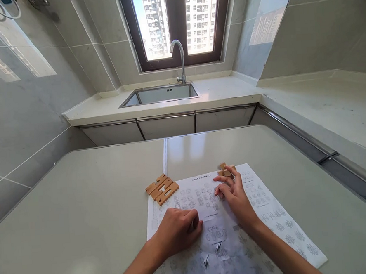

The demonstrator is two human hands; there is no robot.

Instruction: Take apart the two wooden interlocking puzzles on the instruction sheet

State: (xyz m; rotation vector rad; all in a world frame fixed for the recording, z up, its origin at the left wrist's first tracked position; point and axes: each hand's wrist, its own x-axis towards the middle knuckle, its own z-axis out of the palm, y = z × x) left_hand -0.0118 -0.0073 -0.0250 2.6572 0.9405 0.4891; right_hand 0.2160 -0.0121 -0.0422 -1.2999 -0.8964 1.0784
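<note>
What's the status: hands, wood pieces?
Left hand curled on paper sheet. Right hand touching small wood pieces. Notched wood bars lying apart, untouched.

Bare forearms, no sleeves, no rings

This is a home kitchen: a steel sink (pixel 164 94) with a tap (pixel 180 58) sits in a tiled counter (pixel 230 92) under a window (pixel 176 25).

I can't read the tiny print on the paper sheet (pixel 261 198); my right hand (pixel 234 198) hides some wooden pieces (pixel 226 169).
</note>
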